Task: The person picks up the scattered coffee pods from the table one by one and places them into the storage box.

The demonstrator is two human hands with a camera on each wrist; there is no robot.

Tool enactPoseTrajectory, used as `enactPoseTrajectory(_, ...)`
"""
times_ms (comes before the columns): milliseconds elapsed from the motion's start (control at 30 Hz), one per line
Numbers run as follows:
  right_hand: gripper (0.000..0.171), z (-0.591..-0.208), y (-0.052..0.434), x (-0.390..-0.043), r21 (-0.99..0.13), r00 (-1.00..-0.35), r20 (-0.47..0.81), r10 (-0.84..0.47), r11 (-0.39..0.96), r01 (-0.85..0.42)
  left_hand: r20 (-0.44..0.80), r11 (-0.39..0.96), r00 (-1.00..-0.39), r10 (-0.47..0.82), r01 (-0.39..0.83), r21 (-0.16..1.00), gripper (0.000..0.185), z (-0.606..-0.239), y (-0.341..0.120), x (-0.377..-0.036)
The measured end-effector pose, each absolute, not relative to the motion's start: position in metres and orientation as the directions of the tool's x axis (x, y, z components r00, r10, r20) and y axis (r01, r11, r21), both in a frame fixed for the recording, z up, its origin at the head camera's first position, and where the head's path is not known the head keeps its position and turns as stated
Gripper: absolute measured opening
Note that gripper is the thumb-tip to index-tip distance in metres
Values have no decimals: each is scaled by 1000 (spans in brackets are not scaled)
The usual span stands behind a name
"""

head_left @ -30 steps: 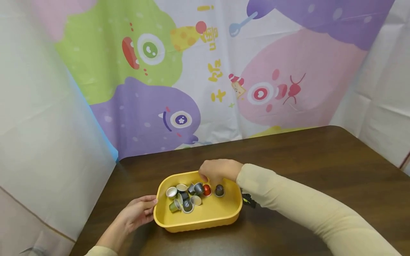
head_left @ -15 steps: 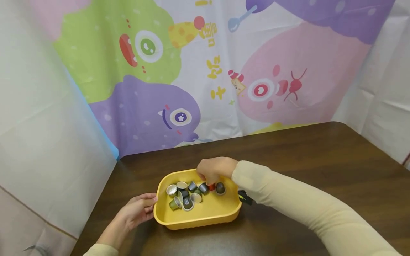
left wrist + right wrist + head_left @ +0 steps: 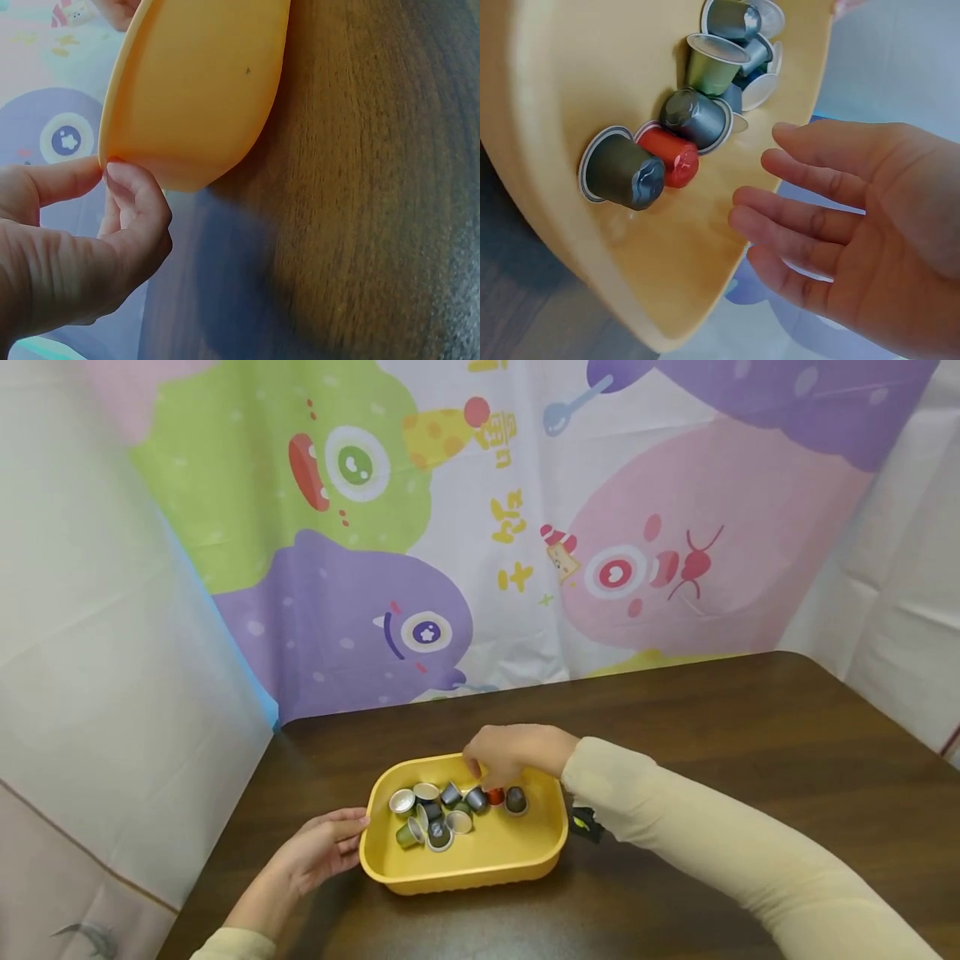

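Note:
Coffee capsules lie in a yellow plastic tub (image 3: 480, 883) on the table. My left hand (image 3: 322, 853) pinches the tub's left rim between thumb and fingers, as the left wrist view shows. Over the far side of the tub is my right hand (image 3: 512, 752), with its fingers extended and nothing in them. Beside it, a red capsule (image 3: 670, 155) sits between a dark green capsule (image 3: 622, 171) and a dark grey-blue one (image 3: 696, 120). The other capsules, among them a light green one (image 3: 714, 64), cluster toward the tub's left half.
The tub stands on a dark brown wooden table (image 3: 712, 735). A small black item with a yellow-green mark (image 3: 587, 824) shows at the tub's right end, under the right sleeve. A printed cartoon curtain (image 3: 510, 635) hangs along the table's back edge.
The red capsule and the dark grey-blue one have shifted right, closer to the dark green capsule. My right hand reached down at the red capsule and has now risen slightly. My left hand kept its place.

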State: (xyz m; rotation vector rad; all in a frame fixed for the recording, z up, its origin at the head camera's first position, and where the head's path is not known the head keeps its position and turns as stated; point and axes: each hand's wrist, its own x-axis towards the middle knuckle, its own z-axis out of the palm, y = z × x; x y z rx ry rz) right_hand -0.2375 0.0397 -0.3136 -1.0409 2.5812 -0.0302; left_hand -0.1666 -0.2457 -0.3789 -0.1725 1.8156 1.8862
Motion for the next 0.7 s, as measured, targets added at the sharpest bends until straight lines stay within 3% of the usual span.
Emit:
enactPoseTrajectory(233,19,-315,68,-229,-220,-644,-192,-740,672,-707,-427,58,-873,236,-426,903,31,-379,-243,-165)
enactPoseTrajectory(433,23,-318,102,-216,-271,-686,-32,-727,667,-694,-416,134,-898,144,-398,907,36,-378,-241,-161)
enactPoseTrajectory(567,25,-322,127,-207,-267,-720,85,-689,680,-682,-349,253,-935,58,-325,911,41,-376,-239,-158)
enactPoseTrajectory(700,26,-328,156,-197,-230,-739,232,-632,703,-673,-195,460,-981,3,-172,871,37,-372,-237,-154)
